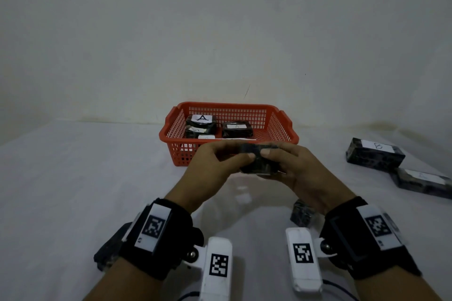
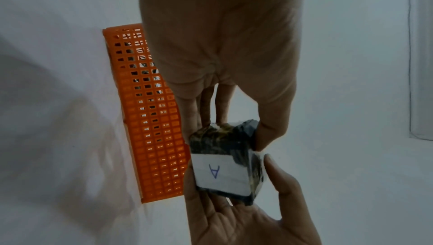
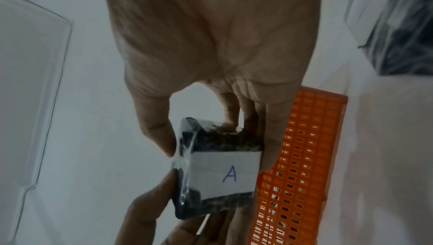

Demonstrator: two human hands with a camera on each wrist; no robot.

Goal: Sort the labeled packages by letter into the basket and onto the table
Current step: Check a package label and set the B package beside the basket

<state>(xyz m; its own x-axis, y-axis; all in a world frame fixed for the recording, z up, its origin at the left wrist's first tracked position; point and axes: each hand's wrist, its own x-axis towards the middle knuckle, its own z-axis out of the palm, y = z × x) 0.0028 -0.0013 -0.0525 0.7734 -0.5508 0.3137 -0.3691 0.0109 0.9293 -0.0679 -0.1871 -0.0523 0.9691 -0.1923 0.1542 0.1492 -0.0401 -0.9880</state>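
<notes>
Both hands grip one dark package [image 1: 259,159] labelled A: left hand [image 1: 215,166] and right hand [image 1: 300,168] pinch its ends, just short of the basket [image 1: 281,127]; label read, next: drop it in the basket ahead

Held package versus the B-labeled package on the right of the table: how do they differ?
The held package is lifted off the table, gripped by the left hand and right hand; the B package lies untouched on the table. The held one's label reads A in both wrist views; the other's reads B. The held one sits just before the basket; the B one lies off to its right. Both are dark, plastic-wrapped, with white paper labels.
</notes>
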